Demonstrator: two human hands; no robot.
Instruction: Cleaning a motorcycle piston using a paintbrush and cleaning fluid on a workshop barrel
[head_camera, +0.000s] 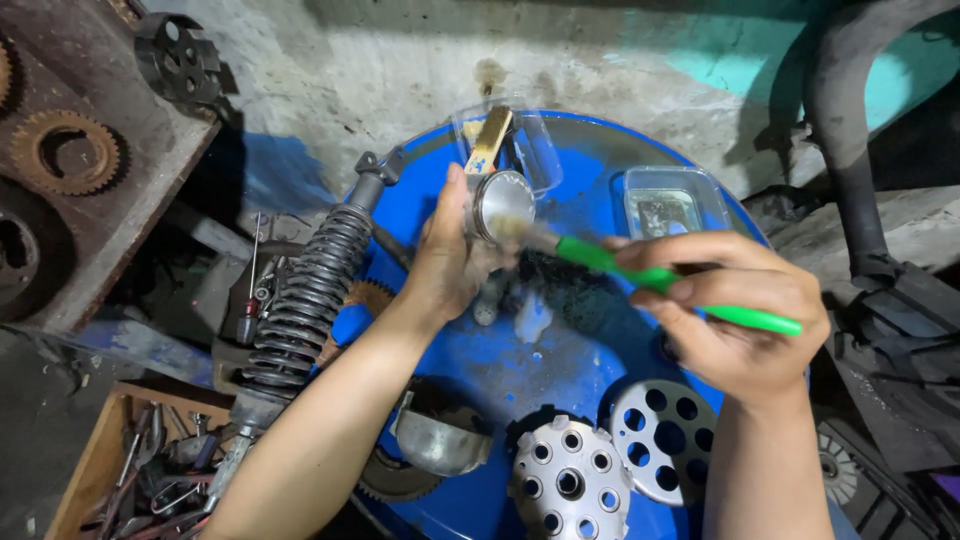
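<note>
Grimy concrete walls backed a blue drum top (590, 190) that served as the bench. Above it, the left hand (450, 262) was closed around a round metal piston (500, 205), its shiny crown turned toward the right hand (735, 310), which gripped a green-handled brush (650, 275) whose bristles touched the crown. Two perforated metal discs (668, 425) and a dented metal bowl (440, 440) lay on the near part of the drum, a clear plastic tray (675, 200) at its far side. A black coil shock absorber (305, 295) leaned against the drum's left edge, with rusty sprockets (65, 150) on a shelf beyond and a wooden box of tools (130, 465) below.
</note>
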